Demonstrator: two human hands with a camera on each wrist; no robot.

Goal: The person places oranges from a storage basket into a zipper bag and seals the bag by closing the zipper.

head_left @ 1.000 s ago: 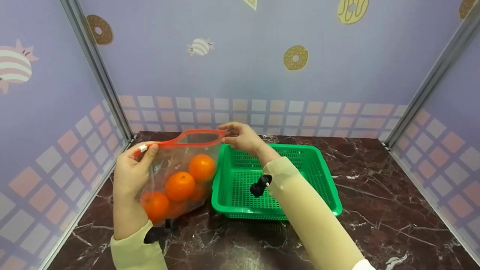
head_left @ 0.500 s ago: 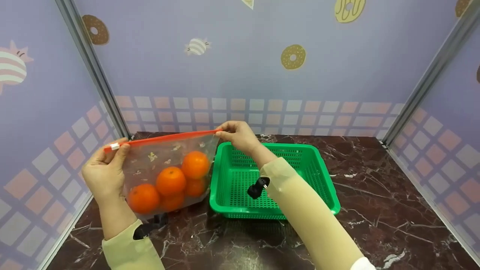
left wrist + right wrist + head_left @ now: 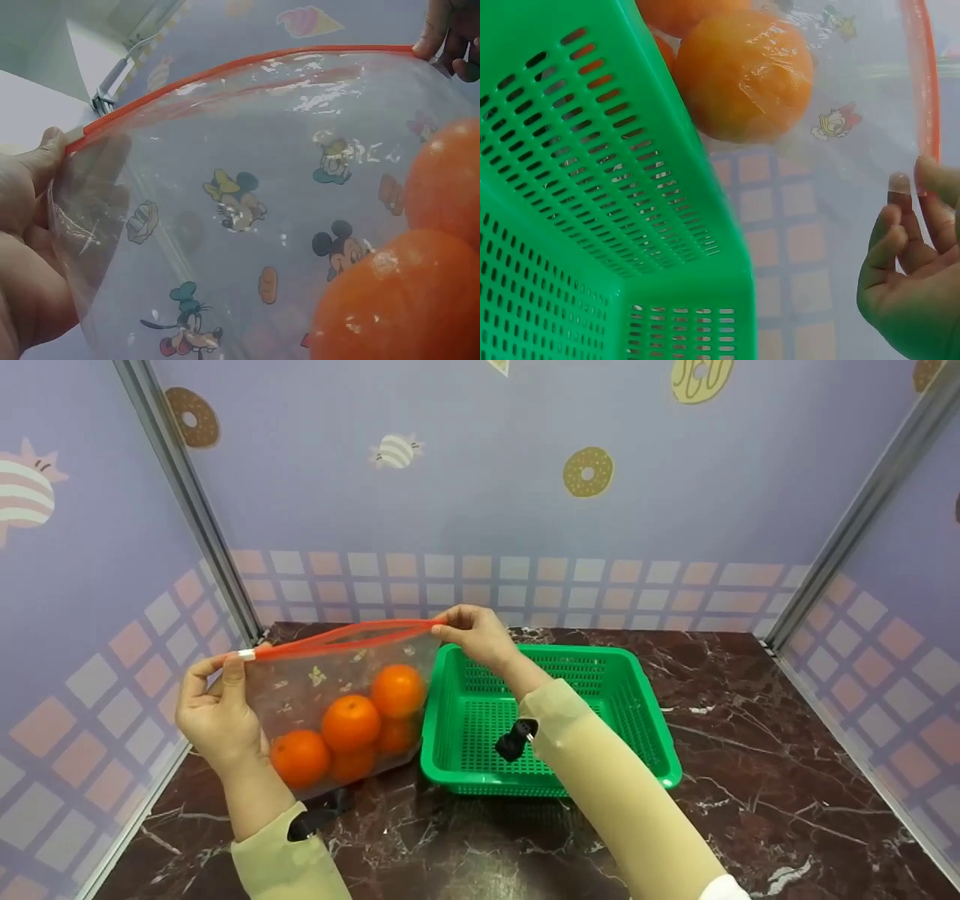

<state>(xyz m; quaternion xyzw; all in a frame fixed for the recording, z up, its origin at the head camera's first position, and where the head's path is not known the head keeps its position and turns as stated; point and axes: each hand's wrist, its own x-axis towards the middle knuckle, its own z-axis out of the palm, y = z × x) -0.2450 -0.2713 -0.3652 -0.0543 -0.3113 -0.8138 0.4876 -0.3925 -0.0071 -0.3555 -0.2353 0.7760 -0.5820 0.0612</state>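
Observation:
A clear zip bag [image 3: 300,690] with cartoon prints and a red zip strip hangs between both hands, left of the basket. Inside it are several oranges [image 3: 351,724], piled toward the bottom and right. My left hand [image 3: 217,720] pinches the left end of the strip, at the white slider [image 3: 246,655]. The strip's right end is pinched between thumb and finger of my right hand [image 3: 480,637], over the basket's back left corner. Between the hands the two red edges part in a narrow gap. In the left wrist view, the oranges [image 3: 397,300] show through the printed film.
An open green plastic basket [image 3: 551,786] with slotted walls stands on the dark marbled table [image 3: 750,780], close to the bag's right side. Purple patterned panels [image 3: 487,510] enclose the table at the back and on both sides.
The left hand first moved left, pulling the wide mouth into a straight line, then came slightly back right. The red edges now part a little. The right hand barely moved.

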